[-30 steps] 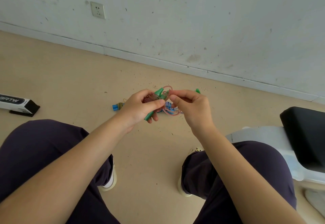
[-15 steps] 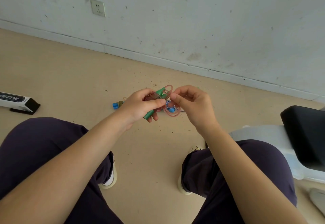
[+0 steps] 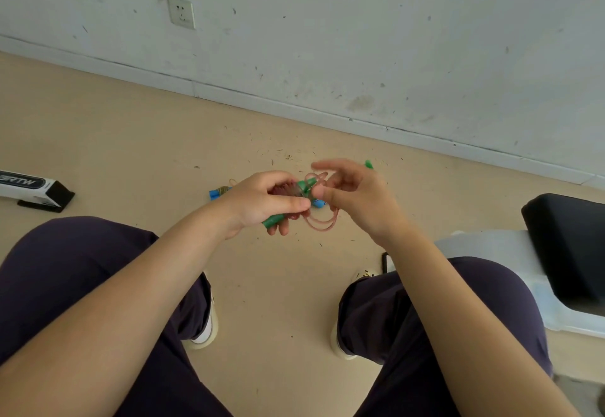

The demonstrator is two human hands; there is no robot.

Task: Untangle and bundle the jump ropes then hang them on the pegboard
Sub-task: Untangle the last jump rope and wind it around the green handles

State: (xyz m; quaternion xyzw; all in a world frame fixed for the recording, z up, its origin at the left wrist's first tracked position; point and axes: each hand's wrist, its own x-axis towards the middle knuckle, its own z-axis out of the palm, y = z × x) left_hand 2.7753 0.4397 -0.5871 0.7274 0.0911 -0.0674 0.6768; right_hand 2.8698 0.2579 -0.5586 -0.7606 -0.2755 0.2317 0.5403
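Against scuffed wall [image 3: 360,40], beige floor [image 3: 114,141]

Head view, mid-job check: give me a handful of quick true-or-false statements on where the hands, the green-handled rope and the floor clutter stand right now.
1. The left hand grips the green plastic rope handle. True.
2. The translucent pink rope cord lies flat on the floor. False: its loops hang between the hands, above the beige floor.
3. The right hand rests on a knee. False: it is raised at the cord, beside the left hand.
4. A white and black box lies on the floor at the person's left. True.
5. A blue-tipped piece lies on the floor beyond the left hand. True.
6. A pegboard hangs on the wall. False: only a white wall socket shows.
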